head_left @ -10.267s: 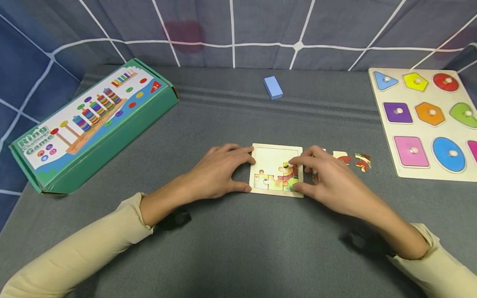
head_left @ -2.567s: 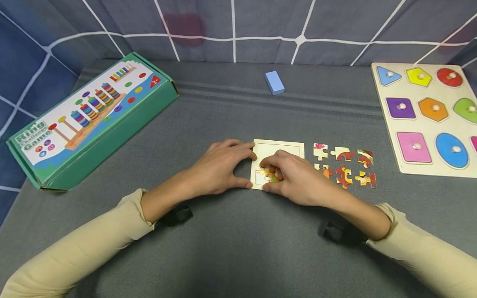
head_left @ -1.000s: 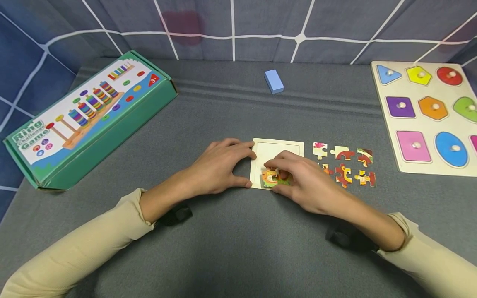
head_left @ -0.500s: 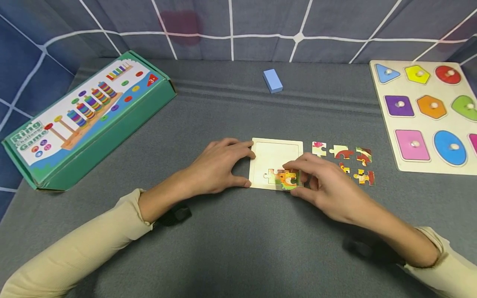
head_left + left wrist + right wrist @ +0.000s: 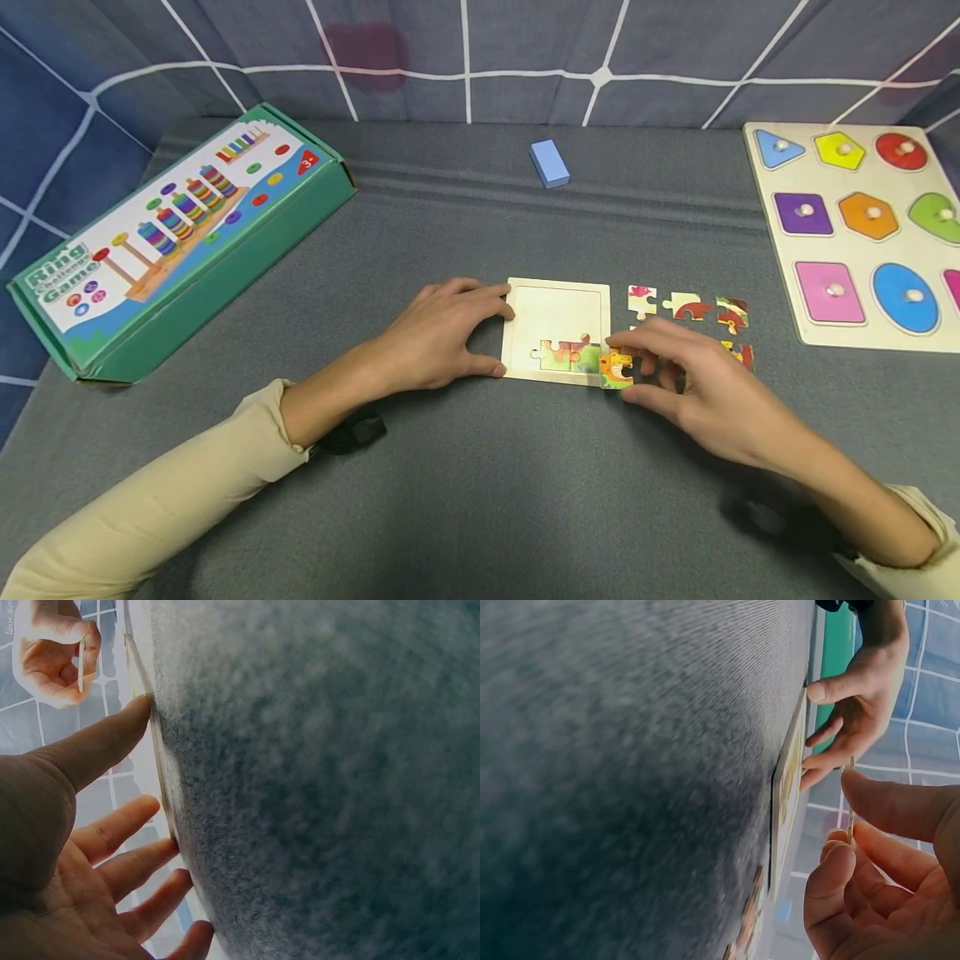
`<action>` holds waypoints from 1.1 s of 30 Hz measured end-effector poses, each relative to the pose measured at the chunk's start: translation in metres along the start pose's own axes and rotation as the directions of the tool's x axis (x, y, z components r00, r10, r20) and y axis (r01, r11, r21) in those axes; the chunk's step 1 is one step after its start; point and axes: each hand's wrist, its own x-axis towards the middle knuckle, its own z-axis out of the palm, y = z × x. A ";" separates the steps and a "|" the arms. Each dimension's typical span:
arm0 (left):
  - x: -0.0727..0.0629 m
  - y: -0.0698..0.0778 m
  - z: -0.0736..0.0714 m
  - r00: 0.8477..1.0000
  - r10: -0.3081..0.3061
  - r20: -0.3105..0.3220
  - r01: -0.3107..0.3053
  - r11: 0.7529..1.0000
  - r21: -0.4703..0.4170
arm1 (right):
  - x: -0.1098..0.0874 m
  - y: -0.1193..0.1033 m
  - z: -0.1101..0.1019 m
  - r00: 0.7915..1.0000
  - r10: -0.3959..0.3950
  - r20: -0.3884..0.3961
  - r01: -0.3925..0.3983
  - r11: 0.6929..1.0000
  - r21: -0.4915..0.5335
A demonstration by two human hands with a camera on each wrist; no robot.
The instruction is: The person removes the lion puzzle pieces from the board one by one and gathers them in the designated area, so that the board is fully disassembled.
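A small wooden puzzle board (image 5: 551,312) lies on the grey cloth, with joined pieces (image 5: 570,355) along its lower right and bare wood elsewhere. My left hand (image 5: 450,342) rests at the board's left edge, thumb and fingertips touching it with fingers spread. Between thumb and fingers, my right hand (image 5: 701,387) pinches an orange and green jigsaw piece (image 5: 616,368) at the board's lower right corner. Both wrist views show that piece (image 5: 851,817) edge-on, held above the cloth. Loose jigsaw pieces (image 5: 686,306) lie right of the board, the nearer ones partly hidden by my right hand.
A green Ring Game box (image 5: 187,242) stands at the left. A blue block (image 5: 550,163) lies toward the back, near the checked cloth backdrop (image 5: 540,50). At the right is a knobbed shape board (image 5: 817,246).
My right hand has carried a jigsaw piece from the board's lower left across to its right edge; bare wood shows at that corner. My left hand has stayed at the board's edge.
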 end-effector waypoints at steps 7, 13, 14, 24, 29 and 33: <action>0.000 0.000 0.001 1.000 0.001 -0.003 -0.001 1.000 0.000 | -0.010 0.004 -0.006 0.997 0.067 0.027 -0.065 0.996 -0.068; 0.000 0.000 0.000 1.000 -0.002 -0.005 0.002 1.000 -0.008 | -0.016 0.010 -0.007 0.999 0.049 0.012 -0.048 0.996 -0.077; 0.000 0.000 0.000 1.000 -0.003 -0.005 0.003 1.000 -0.008 | -0.017 0.011 -0.007 0.999 0.048 0.010 -0.047 0.996 -0.080; 0.000 0.000 0.001 1.000 0.006 -0.008 -0.006 1.000 -0.007 | -0.027 0.020 -0.007 0.998 0.059 -0.003 -0.059 0.984 -0.167; 0.000 -0.001 0.001 1.000 0.010 -0.011 -0.010 1.000 -0.010 | -0.029 0.023 -0.006 0.997 0.072 0.034 -0.065 0.981 -0.183; 0.000 -0.001 0.001 1.000 0.006 -0.007 -0.006 1.000 -0.010 | -0.029 0.024 -0.006 0.995 0.092 0.046 -0.080 0.974 -0.213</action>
